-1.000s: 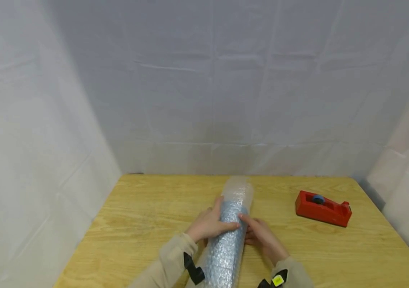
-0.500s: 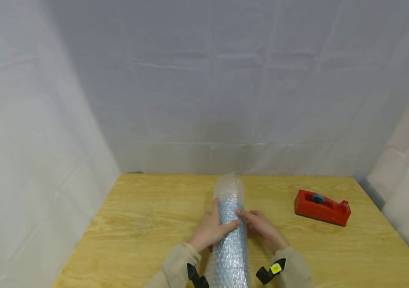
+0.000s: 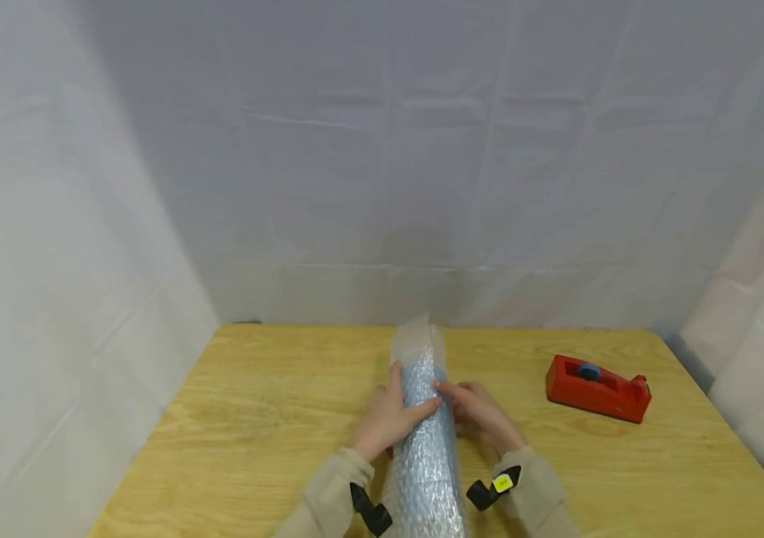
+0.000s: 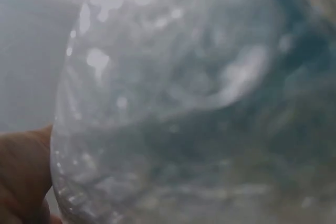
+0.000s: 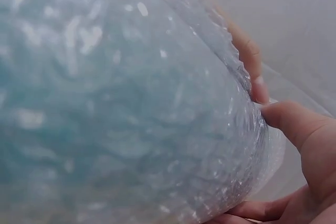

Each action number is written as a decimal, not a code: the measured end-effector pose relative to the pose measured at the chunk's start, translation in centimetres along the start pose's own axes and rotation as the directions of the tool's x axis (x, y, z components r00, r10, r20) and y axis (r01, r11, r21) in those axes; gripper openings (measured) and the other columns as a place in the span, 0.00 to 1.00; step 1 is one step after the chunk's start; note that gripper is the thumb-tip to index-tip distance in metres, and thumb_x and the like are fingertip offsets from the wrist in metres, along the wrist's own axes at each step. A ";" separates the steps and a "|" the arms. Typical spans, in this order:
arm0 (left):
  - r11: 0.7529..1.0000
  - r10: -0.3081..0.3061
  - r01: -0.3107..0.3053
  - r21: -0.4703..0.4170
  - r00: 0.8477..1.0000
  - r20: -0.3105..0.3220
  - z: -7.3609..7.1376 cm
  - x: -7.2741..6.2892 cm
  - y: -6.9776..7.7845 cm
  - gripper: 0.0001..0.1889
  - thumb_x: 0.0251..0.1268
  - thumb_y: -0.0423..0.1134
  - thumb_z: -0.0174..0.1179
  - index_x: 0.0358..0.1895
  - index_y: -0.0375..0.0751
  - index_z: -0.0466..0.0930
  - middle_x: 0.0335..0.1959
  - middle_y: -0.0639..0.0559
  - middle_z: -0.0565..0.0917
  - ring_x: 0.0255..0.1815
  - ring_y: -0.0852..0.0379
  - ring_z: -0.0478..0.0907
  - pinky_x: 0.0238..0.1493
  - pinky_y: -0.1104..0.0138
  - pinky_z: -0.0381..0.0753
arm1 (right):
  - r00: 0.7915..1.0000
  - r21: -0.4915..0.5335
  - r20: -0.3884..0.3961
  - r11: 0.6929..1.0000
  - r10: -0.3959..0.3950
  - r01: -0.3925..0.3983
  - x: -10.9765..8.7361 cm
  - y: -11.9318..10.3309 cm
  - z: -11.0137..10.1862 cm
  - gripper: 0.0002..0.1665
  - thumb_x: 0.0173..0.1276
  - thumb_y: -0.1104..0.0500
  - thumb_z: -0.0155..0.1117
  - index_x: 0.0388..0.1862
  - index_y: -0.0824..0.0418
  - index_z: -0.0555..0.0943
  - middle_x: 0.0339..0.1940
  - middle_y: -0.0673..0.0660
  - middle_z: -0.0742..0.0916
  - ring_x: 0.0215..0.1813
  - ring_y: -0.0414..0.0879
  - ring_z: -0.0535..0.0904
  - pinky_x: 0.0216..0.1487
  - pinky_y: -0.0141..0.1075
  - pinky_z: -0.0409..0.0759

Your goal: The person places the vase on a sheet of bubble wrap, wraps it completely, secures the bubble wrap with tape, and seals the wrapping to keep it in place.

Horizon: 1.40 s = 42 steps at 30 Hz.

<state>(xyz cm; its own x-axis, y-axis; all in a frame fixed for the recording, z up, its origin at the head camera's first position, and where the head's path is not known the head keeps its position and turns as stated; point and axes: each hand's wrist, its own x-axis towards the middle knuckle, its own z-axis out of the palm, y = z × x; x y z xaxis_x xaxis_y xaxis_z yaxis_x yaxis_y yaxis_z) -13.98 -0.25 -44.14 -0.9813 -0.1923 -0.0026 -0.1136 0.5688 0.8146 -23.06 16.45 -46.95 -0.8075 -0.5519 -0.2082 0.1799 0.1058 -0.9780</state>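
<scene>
A long roll (image 3: pixel 427 456) of something light blue inside clear bubble wrap points away from me in the head view. My left hand (image 3: pixel 384 424) grips its left side, thumb laid across the top. On the other side my right hand (image 3: pixel 485 420) holds the roll, its thumb on top close to the left thumb and other fingers tucked underneath. The right wrist view shows the right thumb (image 5: pixel 296 121) pressing at an edge of the wrap, the left thumb (image 5: pixel 249 59) right by it. Bubble wrap (image 4: pixel 173 103) fills most of the left wrist view.
On the right of the wooden table (image 3: pixel 274 418) stands a red tape dispenser (image 3: pixel 599 388) with a blue-cored roll. Loose wrap (image 3: pixel 416 340) extends past the blue contents toward the table's far edge. White sheeting (image 3: pixel 382 187) hangs behind and on both sides.
The roll's far end has swung left, so it now lies straighter away from me. Both hands have moved slightly with it, keeping hold. The tape dispenser stays in place.
</scene>
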 end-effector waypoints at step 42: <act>0.999 -0.038 0.038 0.010 0.999 0.020 -0.5 2.0 -0.1 0.60 0.58 0.67 0.63 0.80 0.41 0.36 0.66 0.21 0.66 0.40 0.39 0.82 0.15 0.58 0.80 | 0.680 -0.724 -0.383 0.661 -0.625 0.200 -2.4 -1.0 -7.0 0.23 0.69 0.55 0.65 0.56 0.69 0.77 0.46 0.65 0.83 0.45 0.57 0.77 0.43 0.48 0.76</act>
<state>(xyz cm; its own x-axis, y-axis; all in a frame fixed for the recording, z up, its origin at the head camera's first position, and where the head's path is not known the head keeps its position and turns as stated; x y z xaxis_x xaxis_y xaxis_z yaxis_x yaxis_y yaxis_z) -15.80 -1.13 -43.92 -0.9792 -0.1980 -0.0448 -0.1520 0.5690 0.8081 -25.25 23.43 -45.62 -0.8770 -0.1250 0.4640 -0.4488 0.5583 -0.6978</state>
